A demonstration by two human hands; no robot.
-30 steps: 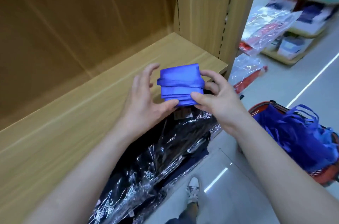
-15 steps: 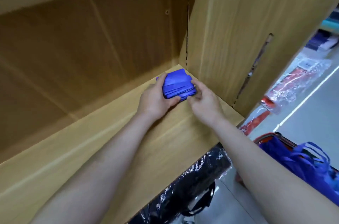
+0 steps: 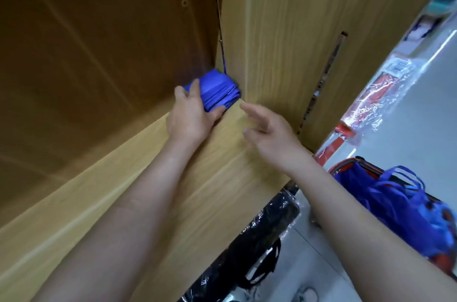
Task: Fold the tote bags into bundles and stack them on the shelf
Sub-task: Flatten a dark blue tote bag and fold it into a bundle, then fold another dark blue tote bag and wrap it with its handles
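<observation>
- Blue folded fabric tote bag bundle [image 3: 218, 90] sits on the light wooden shelf board [image 3: 118, 205], pushed into the far corner. There the darker brown back panel [image 3: 99, 41] meets the pale wood-grain side panel [image 3: 284, 29].
- Left hand [image 3: 190, 117] grips the bundle. Its fingers curl over the bundle's left edge and top, and the thumb presses against the near lower edge.
- Right hand [image 3: 270, 128] is open, with fingers straight and slightly spread. It hangs over the shelf board just right of the left hand, nearer the camera than the bundle. It is apart from the bundle and holds nothing.
- The bundle's layered folded edges face towards the right hand, and its far right corner lies against the side panel.
- Beyond the right forearm, down on the floor, a red-rimmed basket [image 3: 346, 165] holds a heap of loose blue tote bags [image 3: 395, 205] with handles sticking up.
- Below both forearms, under the shelf's front edge, lie black goods in crinkled clear plastic wrap [image 3: 262, 235].
- Further right of the right hand, past the side panel, hangs a red-and-white item in a clear plastic bag [image 3: 371, 101].
</observation>
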